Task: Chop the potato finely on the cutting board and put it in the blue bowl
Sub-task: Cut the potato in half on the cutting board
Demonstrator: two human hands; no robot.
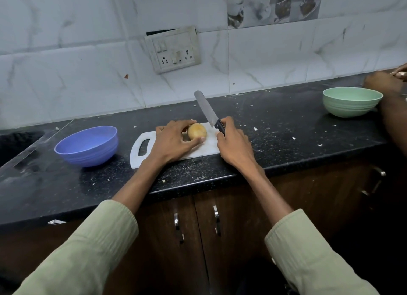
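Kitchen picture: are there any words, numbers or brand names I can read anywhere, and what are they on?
None can be read.
Knife: bare blade, no brand visible.
Blue bowl and green bowl: plain, no label.
Cutting board: no print showing.
Switch plate on the wall: only switches and sockets, any marks too small to tell.
Picture tiles: blurred photos of cups and desserts, no legible text.

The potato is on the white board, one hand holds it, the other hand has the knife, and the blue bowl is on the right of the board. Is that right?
Not quite. The head view shows the blue bowl left of the board, not right. The rest holds: the potato sits on the board, the left hand holds it, the right hand holds the knife.
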